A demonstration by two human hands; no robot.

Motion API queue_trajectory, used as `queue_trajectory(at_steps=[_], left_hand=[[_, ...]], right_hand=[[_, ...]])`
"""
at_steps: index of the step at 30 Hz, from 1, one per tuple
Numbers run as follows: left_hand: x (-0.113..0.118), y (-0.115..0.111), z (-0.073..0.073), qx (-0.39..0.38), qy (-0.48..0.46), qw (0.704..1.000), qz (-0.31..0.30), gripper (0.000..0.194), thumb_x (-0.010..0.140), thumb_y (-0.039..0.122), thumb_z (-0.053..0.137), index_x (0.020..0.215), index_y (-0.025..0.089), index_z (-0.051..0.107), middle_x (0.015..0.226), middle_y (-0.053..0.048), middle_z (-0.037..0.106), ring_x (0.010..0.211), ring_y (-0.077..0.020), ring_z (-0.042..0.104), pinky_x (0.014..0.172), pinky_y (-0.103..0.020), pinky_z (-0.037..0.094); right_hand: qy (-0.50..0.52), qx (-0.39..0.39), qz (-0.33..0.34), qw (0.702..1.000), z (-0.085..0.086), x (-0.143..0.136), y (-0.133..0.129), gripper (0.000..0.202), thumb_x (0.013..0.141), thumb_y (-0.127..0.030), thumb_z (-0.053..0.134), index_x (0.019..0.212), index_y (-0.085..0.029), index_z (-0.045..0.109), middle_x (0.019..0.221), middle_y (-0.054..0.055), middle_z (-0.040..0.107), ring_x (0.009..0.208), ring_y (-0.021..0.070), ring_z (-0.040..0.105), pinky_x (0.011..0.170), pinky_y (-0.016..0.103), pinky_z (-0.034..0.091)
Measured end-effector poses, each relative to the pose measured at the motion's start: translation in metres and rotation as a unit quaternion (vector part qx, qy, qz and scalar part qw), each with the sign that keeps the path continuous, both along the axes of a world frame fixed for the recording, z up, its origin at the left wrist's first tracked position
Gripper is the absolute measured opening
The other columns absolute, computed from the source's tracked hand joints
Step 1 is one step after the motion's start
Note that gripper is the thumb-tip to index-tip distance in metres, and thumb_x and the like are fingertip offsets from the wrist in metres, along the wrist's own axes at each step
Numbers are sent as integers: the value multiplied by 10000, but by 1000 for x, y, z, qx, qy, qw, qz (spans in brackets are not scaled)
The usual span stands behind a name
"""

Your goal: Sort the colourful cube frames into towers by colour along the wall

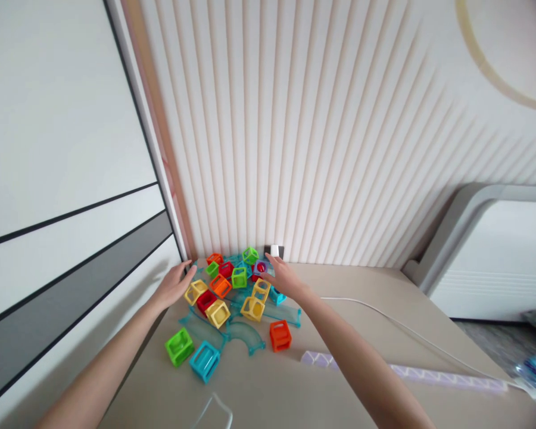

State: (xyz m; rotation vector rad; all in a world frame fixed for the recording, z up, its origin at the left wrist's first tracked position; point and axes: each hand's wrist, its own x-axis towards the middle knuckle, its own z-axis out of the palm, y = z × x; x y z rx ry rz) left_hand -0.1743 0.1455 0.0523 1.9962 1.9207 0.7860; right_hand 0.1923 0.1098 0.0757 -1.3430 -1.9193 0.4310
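Observation:
A pile of coloured open-frame plastic cubes and clear blue track pieces lies between my two hands. My left hand (pixel 175 285) is at the pile's left edge, fingers apart, close to a yellow cube (pixel 196 292). On the other side my right hand (pixel 286 277) reaches beside a purple cube (pixel 259 268), fingers spread; whether it touches the cube I cannot tell. Among the pieces are a green cube (pixel 239 277), an orange cube (pixel 220 286) and a red cube (pixel 206 302). Nearer me lie a curved blue track (pixel 245 335), a blue cube (pixel 205 361) and another green cube (pixel 179 347).
A ribbed white wall (pixel 259 131) rises behind the pile, with a white plug (pixel 274 250) at its base. To the left stands a white cabinet (pixel 62 119). A white cable (pixel 397 325) and a lilac patterned strip (pixel 446 379) run across the right side of the tabletop (pixel 361 286).

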Motion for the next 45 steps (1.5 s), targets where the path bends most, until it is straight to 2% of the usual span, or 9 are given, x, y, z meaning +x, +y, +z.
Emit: queue_trajectory(at_steps=[5, 12, 16, 21, 24, 29, 33, 36, 45], left_hand=[[-4, 0, -13, -30, -45, 998, 30, 603, 940, 573, 275, 1187, 186, 667, 1263, -135, 739, 1254, -290, 657, 1027, -418, 538], [12, -27, -6, 56, -75, 996, 9, 669, 919, 618, 268, 1231, 130, 603, 1291, -191, 682, 1294, -334, 594, 1148, -505, 426], [41, -70, 14, 147, -70, 981, -103, 481, 997, 497, 346, 1245, 175, 603, 1352, -147, 628, 1315, -274, 562, 1171, -468, 410], [93, -122, 39, 259, 70, 938, -218, 327, 1020, 202, 395, 1233, 190, 644, 1296, -127, 646, 1264, -271, 588, 1106, -486, 472], [127, -145, 59, 273, 135, 911, -279, 356, 1032, 203, 437, 1358, 183, 575, 1332, -130, 635, 1256, -263, 597, 1091, -451, 490], [183, -169, 89, 263, 224, 850, -398, 662, 927, 458, 692, 1476, 171, 459, 1380, -153, 617, 1279, -339, 587, 1079, -521, 501], [203, -158, 100, 246, 269, 855, -369, 237, 926, 141, 669, 1158, 162, 630, 966, -57, 709, 896, -267, 707, 798, -433, 599], [197, -139, 108, 270, 247, 858, -361, 132, 918, 51, 630, 980, 167, 622, 876, -32, 680, 821, -235, 698, 672, -350, 577], [176, -92, 123, 340, 149, 879, -301, 216, 996, 360, 612, 1109, 176, 604, 920, -58, 719, 854, -242, 714, 685, -328, 555]], right_hand=[[-121, -42, -13, 992, 5, 35, -42, 429, 1002, -313, 550, 1414, -200, 588, 1397, 144, 634, 1294, 317, 603, 1085, 460, 471], [-201, -129, -12, 971, -13, 130, -169, 396, 965, -502, 619, 1275, -269, 696, 1325, 107, 697, 1256, 303, 633, 1092, 461, 486], [-261, -143, -72, 952, -47, 178, -215, 487, 899, -444, 713, 1351, -270, 661, 1396, 129, 658, 1303, 342, 606, 1099, 503, 481], [-279, -62, -80, 955, -68, 187, -232, 162, 999, -289, 571, 1067, -249, 713, 1076, 94, 756, 1012, 283, 729, 907, 435, 577], [-285, -25, -74, 955, -42, 168, -234, 199, 1053, -274, 464, 1065, -253, 662, 921, 62, 727, 832, 249, 723, 763, 382, 577], [-273, -21, -36, 961, 40, 120, -230, 258, 1097, -288, 362, 1263, -248, 556, 941, 51, 689, 805, 211, 713, 710, 313, 539], [-318, 35, -2, 947, 90, 95, -213, 366, 1070, -387, 466, 1405, -241, 483, 1011, 67, 703, 856, 239, 729, 715, 322, 513], [-337, 52, -3, 940, 111, 88, -191, 298, 1063, -405, 481, 1301, -243, 560, 946, 48, 711, 773, 234, 716, 646, 312, 451], [-180, -41, 57, 981, 139, 76, -121, 395, 1084, -497, 379, 854, -216, 536, 719, -16, 589, 632, 136, 531, 610, 253, 355]])
